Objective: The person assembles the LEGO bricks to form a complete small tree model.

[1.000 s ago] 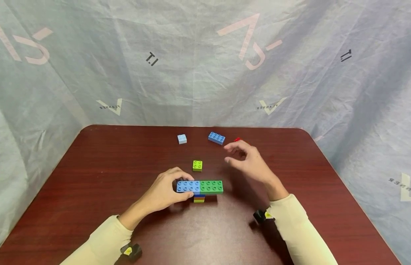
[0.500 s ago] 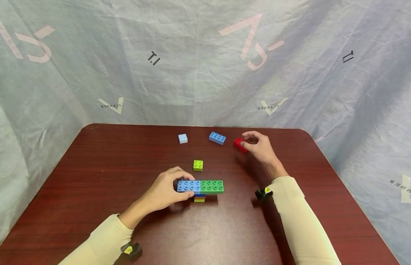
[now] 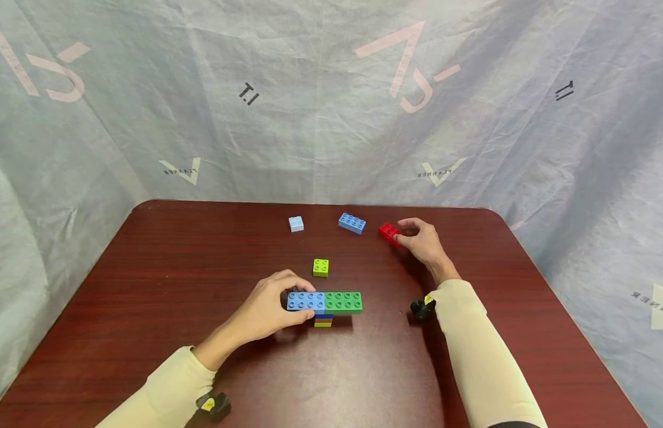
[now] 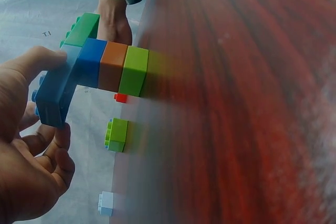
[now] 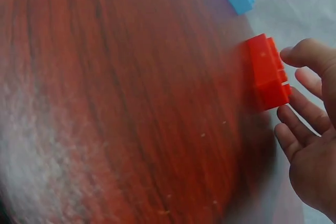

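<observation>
My left hand [image 3: 264, 306] pinches the blue end of a toy brick build between thumb and fingers. Its top row is a blue brick [image 3: 306, 301] beside a green brick [image 3: 343, 302]. Below them, the left wrist view shows a stack of a dark blue brick [image 4: 92, 64], an orange brick [image 4: 112, 66] and a lime brick [image 4: 134, 72]. My right hand [image 3: 425, 244] is at the near right end of a red brick [image 3: 389, 232] on the table. In the right wrist view its thumb is close to the studs of the red brick [image 5: 266, 74], fingers spread loosely behind.
A lime two-by-two brick [image 3: 320, 268] lies just behind the build. Farther back are a pale blue small brick [image 3: 296, 224] and a blue long brick [image 3: 351, 223]. The dark red wooden table [image 3: 203, 255] ends at a hanging grey cloth [image 3: 289, 131].
My right hand has reached away and to the right, arriving at the red brick, which stays in place. My left hand keeps its hold on the build.
</observation>
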A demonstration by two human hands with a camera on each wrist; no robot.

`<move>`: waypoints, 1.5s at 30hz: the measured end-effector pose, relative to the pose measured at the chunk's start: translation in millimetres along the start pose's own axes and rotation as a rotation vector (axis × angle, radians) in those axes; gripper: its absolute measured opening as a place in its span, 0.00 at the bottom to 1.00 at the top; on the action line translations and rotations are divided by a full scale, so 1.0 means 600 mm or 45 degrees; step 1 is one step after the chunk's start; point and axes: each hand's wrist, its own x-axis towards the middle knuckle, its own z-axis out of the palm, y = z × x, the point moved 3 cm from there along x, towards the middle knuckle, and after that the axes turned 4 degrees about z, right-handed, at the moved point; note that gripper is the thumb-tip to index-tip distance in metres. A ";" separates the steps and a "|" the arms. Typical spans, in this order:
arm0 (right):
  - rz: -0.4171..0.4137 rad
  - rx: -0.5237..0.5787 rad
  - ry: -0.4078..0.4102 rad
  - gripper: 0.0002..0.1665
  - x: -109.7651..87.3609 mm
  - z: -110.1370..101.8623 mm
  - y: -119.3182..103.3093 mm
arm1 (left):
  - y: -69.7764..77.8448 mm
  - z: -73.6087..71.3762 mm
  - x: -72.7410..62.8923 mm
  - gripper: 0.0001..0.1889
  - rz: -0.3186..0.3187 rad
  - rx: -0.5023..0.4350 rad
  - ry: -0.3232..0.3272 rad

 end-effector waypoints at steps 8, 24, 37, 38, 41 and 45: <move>0.005 -0.099 -0.018 0.26 0.008 0.011 0.004 | -0.001 -0.003 -0.001 0.17 0.002 -0.004 0.001; 0.025 -0.161 -0.040 0.25 -0.001 0.011 0.007 | -0.002 0.001 -0.001 0.17 -0.003 -0.023 -0.009; -0.156 -0.075 -0.103 0.25 -0.047 0.016 -0.048 | -0.002 -0.001 -0.002 0.17 0.011 -0.015 0.004; -0.176 -0.071 -0.111 0.24 -0.053 0.017 -0.055 | -0.002 -0.001 -0.002 0.17 0.012 -0.012 0.007; -0.245 -0.065 -0.137 0.23 -0.072 0.023 -0.076 | -0.002 -0.001 -0.001 0.17 0.012 -0.008 0.006; -0.363 -0.064 -0.175 0.23 -0.101 0.030 -0.107 | -0.002 0.000 0.000 0.17 0.007 -0.007 -0.001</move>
